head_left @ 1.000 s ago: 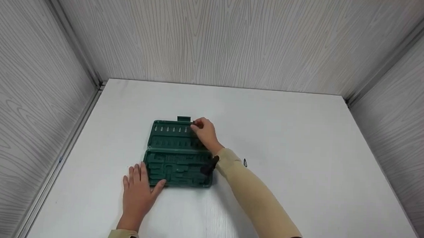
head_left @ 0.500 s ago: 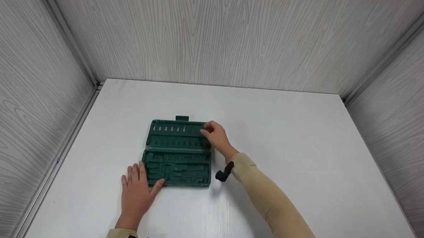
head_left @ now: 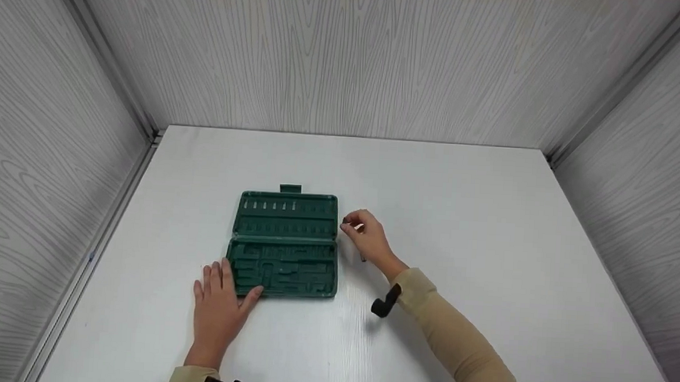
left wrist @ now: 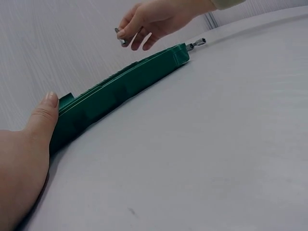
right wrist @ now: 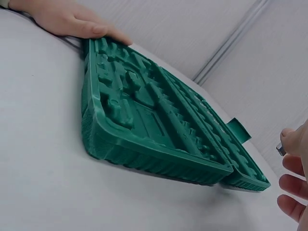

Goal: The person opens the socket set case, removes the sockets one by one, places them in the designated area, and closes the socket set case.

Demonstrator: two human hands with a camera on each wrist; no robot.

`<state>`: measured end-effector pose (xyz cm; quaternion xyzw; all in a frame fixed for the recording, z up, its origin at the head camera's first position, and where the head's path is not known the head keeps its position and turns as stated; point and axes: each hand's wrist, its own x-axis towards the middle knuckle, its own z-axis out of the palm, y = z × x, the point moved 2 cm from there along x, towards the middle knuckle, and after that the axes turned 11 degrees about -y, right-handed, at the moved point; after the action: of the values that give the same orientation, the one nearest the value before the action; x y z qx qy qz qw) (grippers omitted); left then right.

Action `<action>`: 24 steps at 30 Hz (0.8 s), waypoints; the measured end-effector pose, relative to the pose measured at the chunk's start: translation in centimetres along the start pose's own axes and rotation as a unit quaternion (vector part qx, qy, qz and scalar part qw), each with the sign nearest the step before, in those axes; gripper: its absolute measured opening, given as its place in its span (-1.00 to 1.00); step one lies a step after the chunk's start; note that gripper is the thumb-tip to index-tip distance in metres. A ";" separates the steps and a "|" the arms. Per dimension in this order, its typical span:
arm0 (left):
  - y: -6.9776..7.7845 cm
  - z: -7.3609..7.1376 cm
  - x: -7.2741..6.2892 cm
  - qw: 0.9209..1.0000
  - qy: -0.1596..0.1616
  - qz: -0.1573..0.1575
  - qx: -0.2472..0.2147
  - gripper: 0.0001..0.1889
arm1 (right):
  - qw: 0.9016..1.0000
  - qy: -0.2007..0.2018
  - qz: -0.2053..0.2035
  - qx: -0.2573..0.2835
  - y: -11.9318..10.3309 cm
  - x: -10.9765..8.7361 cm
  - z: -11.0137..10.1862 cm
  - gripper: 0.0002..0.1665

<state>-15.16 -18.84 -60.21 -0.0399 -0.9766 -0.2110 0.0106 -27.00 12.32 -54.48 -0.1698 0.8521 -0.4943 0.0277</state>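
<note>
My left hand (head_left: 216,315) lies with straight fingers along the left edge of an open green plastic tool case (head_left: 279,295), thumb at its front rim. To the right of the case, my right hand (head_left: 372,239) is raised above the table. It pinches a small metal piece (left wrist: 122,38) between thumb and fingertips; whether this is a bit or a socket is hard to tell. Several small silver bits (head_left: 269,206) stand in a row in the case's far half. Moulded recesses fill the near half.
Small metal pieces (left wrist: 196,44) lie on the white table (head_left: 460,220) beyond the case's right end, in the left wrist view; in the head view, the right hand mostly covers them. Grey wood-grain panels (head_left: 347,57) enclose the back and both sides.
My right hand has moved from the far row of the case rightward and toward me, off the case, with the small metal piece pinched. My left hand has stayed in place.
</note>
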 end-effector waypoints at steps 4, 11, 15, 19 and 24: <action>-0.1 -0.1 0.0 1.000 -0.004 -0.002 0.000 0.05 | 1.000 0.023 0.007 0.017 0.5 -1.7 -0.9 -0.89; 0.1 -0.2 -0.1 1.000 -0.004 -0.002 -0.004 0.04 | 0.996 0.074 -0.001 0.039 1.6 -5.1 -2.8 -0.82; 0.2 -0.1 -0.2 1.000 -0.002 0.001 -0.005 0.04 | 0.996 0.091 -0.016 0.010 2.4 -6.8 -4.0 -0.82; 0.1 0.0 -0.1 1.000 -0.002 0.002 -0.005 0.04 | 0.994 0.098 -0.021 -0.039 3.2 -8.1 -5.3 -0.89; 0.1 0.1 -0.1 1.000 0.000 0.002 -0.005 0.03 | 0.993 0.105 -0.008 -0.061 4.2 -9.3 -6.5 -0.92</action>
<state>-15.07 -18.70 -60.27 -0.0421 -0.9755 -0.2159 0.0106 -20.80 22.55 -55.91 -0.1252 0.8776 -0.4565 -0.0762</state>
